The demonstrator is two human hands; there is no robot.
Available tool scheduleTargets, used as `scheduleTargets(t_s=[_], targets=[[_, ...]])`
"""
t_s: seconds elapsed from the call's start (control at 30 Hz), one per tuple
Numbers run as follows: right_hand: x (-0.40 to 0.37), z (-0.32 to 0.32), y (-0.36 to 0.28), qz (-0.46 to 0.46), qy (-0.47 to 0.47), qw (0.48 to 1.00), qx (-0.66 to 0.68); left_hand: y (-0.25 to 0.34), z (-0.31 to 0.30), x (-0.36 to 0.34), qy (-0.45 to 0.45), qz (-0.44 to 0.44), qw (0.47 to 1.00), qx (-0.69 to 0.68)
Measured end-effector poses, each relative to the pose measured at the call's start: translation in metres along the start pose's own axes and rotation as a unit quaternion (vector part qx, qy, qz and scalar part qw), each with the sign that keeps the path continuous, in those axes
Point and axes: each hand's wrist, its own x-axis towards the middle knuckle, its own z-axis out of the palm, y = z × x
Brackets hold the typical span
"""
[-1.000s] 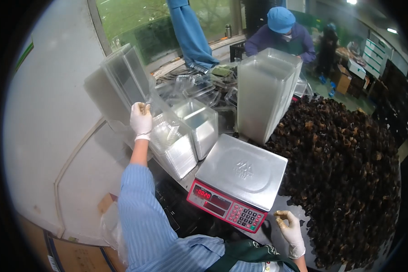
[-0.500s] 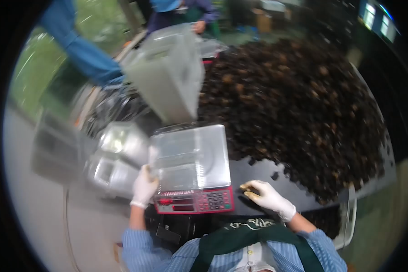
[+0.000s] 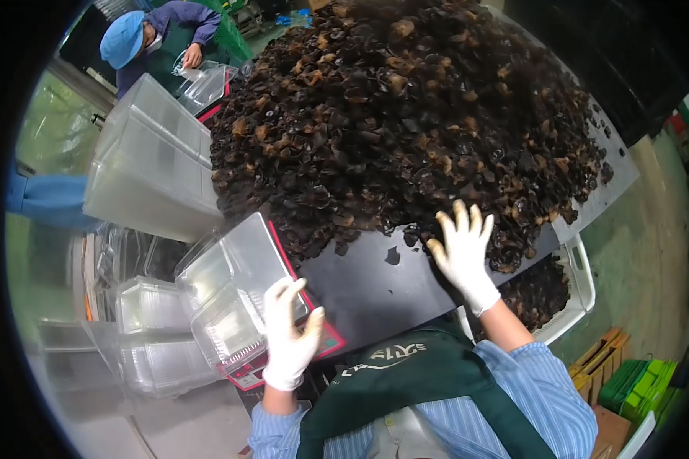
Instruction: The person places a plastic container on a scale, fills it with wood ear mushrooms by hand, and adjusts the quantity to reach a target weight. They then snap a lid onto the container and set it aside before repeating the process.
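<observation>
My left hand [image 3: 289, 336], in a white glove, hovers over the front right corner of a red scale [image 3: 334, 339], fingers apart and holding nothing. On the scale's metal plate lies a clear plastic clamshell box [image 3: 233, 325] with its lid folded open. My right hand [image 3: 465, 256], gloved with yellowish fingertips, is spread wide, its fingers at the near edge of a large heap of dark brown wood ear mushrooms [image 3: 406, 115]. A few loose pieces lie beside it on the dark tabletop [image 3: 360, 287].
Tall stacks of nested clear boxes [image 3: 149, 164] stand at the left, with more clear boxes [image 3: 161, 359] below. A white basket [image 3: 582, 283] of mushrooms sits under the table's right side. Across the heap, a person in a blue cap [image 3: 122, 40] works at another scale.
My view has turned to the right. My right hand has moved forward to the heap and spread its fingers. My left hand has come off the scale's left side to its right corner.
</observation>
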Motion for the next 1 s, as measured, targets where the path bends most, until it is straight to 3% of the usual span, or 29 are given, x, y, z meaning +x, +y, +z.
scheduleTargets(t_s=[0.13, 0.27, 0.33, 0.43, 0.47, 0.53, 0.57, 0.67, 0.7, 0.8, 0.83, 0.87, 0.93, 1.0], targets=[[-0.027, 0.01, -0.02, -0.148, -0.041, 0.98, 0.125, 0.005, 0.072, 0.026, -0.062, 0.025, 0.997, -0.039], [-0.048, 0.018, -0.034, -0.271, -0.114, 0.918, 0.266, -0.006, 0.133, 0.04, -0.098, 0.082, 0.991, -0.029], [-0.049, 0.013, -0.023, -0.29, -0.065, 0.903, 0.309, -0.014, 0.155, 0.042, -0.112, 0.126, 0.985, 0.038], [-0.047, -0.011, 0.011, -0.147, -0.011, 0.969, 0.2, -0.02, 0.163, 0.032, -0.108, 0.191, 0.969, 0.115], [-0.05, -0.015, 0.018, -0.067, -0.017, 0.984, 0.164, -0.021, 0.162, 0.029, -0.109, 0.17, 0.975, 0.09], [-0.06, -0.005, 0.028, 0.009, -0.077, 0.993, 0.089, -0.023, 0.157, 0.023, -0.109, 0.129, 0.985, 0.042], [-0.063, 0.0, 0.027, -0.007, -0.096, 0.989, 0.111, -0.021, 0.155, 0.02, -0.087, 0.123, 0.987, 0.048], [-0.065, 0.009, 0.004, -0.098, -0.117, 0.973, 0.174, -0.017, 0.15, 0.022, -0.152, 0.021, 0.987, 0.049], [-0.064, 0.016, -0.004, -0.144, -0.131, 0.96, 0.204, -0.018, 0.151, 0.024, -0.133, 0.043, 0.988, 0.069], [-0.066, 0.023, -0.023, -0.234, -0.115, 0.928, 0.265, -0.029, 0.151, 0.028, -0.081, -0.044, 0.994, -0.064], [-0.063, 0.021, -0.022, -0.246, -0.076, 0.924, 0.282, -0.03, 0.149, 0.032, 0.0, 0.012, 0.998, -0.062], [-0.062, 0.021, -0.018, -0.228, -0.047, 0.924, 0.302, -0.032, 0.146, 0.031, 0.006, -0.079, 0.989, -0.126], [-0.061, 0.019, -0.006, -0.191, 0.008, 0.92, 0.342, -0.024, 0.132, 0.033, 0.049, -0.131, 0.982, -0.127], [-0.067, 0.014, 0.003, -0.131, 0.034, 0.926, 0.352, -0.034, 0.13, 0.029, 0.062, -0.21, 0.946, -0.239]])
